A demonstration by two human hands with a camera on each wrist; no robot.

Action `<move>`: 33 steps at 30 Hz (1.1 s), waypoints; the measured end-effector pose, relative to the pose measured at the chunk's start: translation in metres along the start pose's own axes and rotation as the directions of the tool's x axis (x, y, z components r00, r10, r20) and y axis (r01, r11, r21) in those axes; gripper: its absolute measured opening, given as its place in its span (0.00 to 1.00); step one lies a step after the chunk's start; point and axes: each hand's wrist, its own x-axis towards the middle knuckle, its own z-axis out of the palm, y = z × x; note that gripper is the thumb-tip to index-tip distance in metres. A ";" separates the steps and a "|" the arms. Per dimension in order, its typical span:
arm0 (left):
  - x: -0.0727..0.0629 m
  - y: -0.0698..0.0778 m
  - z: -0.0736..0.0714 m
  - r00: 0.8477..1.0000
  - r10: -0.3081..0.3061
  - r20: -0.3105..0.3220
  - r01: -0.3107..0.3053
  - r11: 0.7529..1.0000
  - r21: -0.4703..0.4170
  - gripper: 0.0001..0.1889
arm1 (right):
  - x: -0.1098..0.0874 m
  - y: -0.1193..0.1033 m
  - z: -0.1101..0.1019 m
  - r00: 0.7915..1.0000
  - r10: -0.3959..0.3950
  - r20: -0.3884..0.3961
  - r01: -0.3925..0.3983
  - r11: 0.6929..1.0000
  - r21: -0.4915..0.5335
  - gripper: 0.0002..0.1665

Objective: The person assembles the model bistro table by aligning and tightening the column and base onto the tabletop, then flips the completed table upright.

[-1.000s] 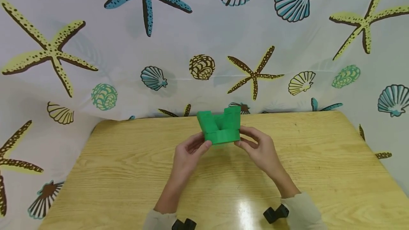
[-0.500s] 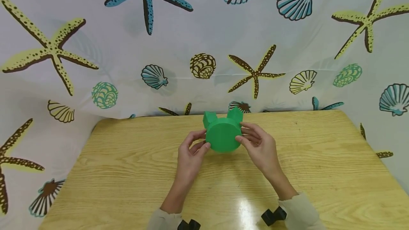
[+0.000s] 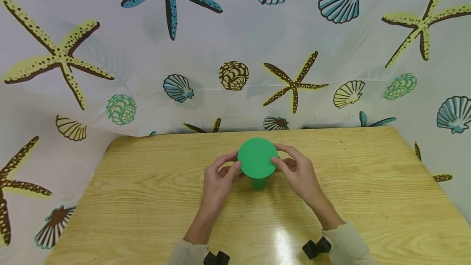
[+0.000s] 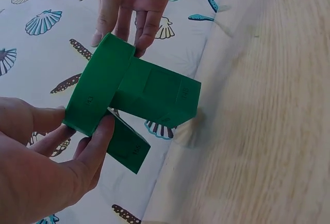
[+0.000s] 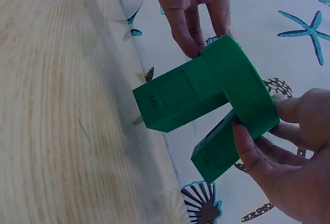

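Observation:
Between my two hands is a green piece that looks like folded paper or card (image 3: 257,158). It has a flat round disc with a thick rim and box-shaped legs on its other side. My left hand (image 3: 217,183) pinches the disc's left edge, thumb at the rim and fingers behind. At the right edge my right hand (image 3: 301,175) does the same, its thumb lying over the flat face. Small printed numbers mark the legs, such as the box leg (image 4: 162,92) in the left wrist view and the box leg (image 5: 178,97) in the right wrist view. The piece is held above the table.
A wood-grain table (image 3: 147,207) spreads beneath the hands. Behind it and at both sides hangs a white cloth (image 3: 206,44) printed with starfish and shells. A black wrist device (image 3: 317,247) sits at the right sleeve, another black device (image 3: 217,258) at the left.
The green piece has been tipped in both hands. Its legs pointed up and the rim faced the head camera; now the flat disc faces it and the legs point away and down.

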 end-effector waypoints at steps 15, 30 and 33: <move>-0.002 -0.020 -0.009 0.999 -0.014 0.051 0.002 0.975 0.220 0.18 | -0.009 0.023 0.002 0.980 0.142 0.140 -0.145 0.989 0.014 0.23; -0.001 -0.023 -0.009 0.996 -0.063 0.065 0.049 0.978 0.202 0.18 | -0.009 0.024 -0.001 0.980 0.132 0.147 -0.126 0.991 -0.053 0.23; 0.000 -0.021 -0.010 0.992 -0.083 0.090 0.066 0.982 0.178 0.19 | -0.008 0.024 -0.004 0.979 0.126 0.158 -0.116 0.990 -0.076 0.23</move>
